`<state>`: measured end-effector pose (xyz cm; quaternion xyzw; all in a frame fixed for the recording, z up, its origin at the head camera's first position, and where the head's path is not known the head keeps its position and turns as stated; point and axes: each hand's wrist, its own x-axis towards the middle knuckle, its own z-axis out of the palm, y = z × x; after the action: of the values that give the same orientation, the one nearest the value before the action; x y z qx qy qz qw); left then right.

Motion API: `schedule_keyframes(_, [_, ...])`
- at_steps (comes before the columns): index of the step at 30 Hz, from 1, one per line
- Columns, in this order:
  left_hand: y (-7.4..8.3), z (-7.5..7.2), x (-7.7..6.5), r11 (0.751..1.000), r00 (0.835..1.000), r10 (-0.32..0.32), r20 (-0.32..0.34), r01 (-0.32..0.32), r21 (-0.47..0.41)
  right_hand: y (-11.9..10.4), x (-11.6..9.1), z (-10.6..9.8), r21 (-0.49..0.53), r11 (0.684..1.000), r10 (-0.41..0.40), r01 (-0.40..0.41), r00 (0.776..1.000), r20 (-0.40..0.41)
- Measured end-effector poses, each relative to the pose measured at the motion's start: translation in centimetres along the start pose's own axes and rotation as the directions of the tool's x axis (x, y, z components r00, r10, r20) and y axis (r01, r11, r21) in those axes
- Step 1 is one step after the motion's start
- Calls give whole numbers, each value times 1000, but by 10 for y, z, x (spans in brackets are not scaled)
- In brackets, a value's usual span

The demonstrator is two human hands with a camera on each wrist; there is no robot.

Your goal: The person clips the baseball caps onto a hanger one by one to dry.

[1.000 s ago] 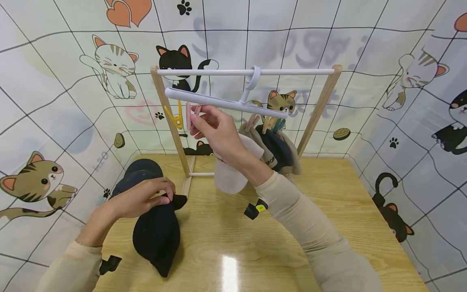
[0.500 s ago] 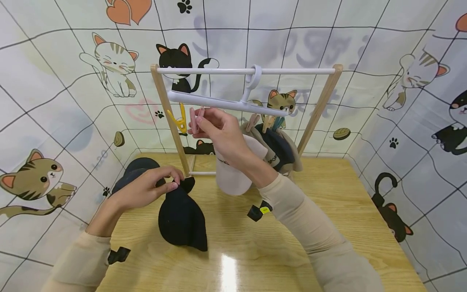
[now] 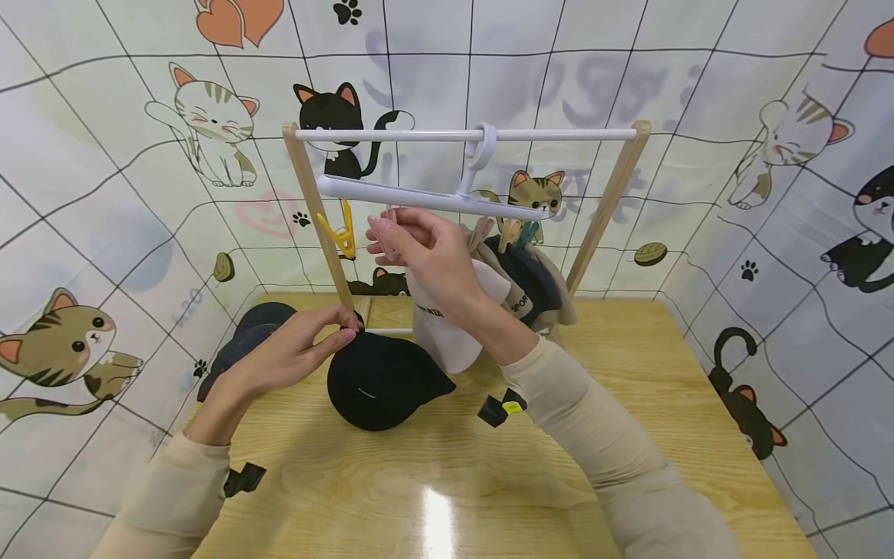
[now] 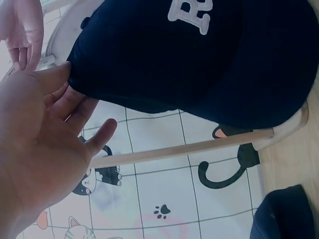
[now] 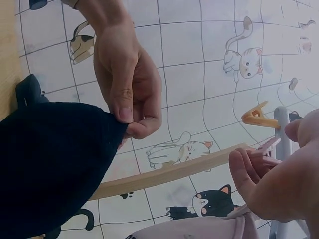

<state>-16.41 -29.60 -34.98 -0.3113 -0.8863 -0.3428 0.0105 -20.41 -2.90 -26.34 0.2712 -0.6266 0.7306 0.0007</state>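
Two hands busy under the lilac hanger (image 3: 391, 192), and both grips are taken: left hand (image 3: 289, 355) pinching the dark baseball cap (image 3: 380, 380) by its back edge, right hand (image 3: 445, 268) pinching a pink clothespin (image 5: 269, 145) just below the bar; whether it's attached, can't tell! That cap dangles over the table (image 3: 559, 466), brim pointing toward the white cap (image 3: 447, 341). Danger one: it's a tiny fingertip hold, so the brim's weight could twist the cap loose and drop it. Danger two: the hanger sits tilted, one hook on the rail (image 3: 559, 135); a nudge from below could rock it. And if the clothespin bites too little fabric, the cap could pull free. Yellow clothespin (image 3: 345, 239) close by, easily bumped!
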Motion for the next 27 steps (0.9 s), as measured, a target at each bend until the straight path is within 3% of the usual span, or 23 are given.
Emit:
schedule_keyframes(10, [11,7,16,995,995,98,23,-98,-16,-5,0,0,-165,986,-37,27,997,-61])
schedule_keyframes(20, [9,10,20,984,981,173,86,-176,25,-8,-1,-2,-218,975,-66,53,997,-51])
schedule_keyframes(27, [11,11,18,988,987,138,87,-144,61,-11,-2,-4,-220,971,-95,90,995,-12])
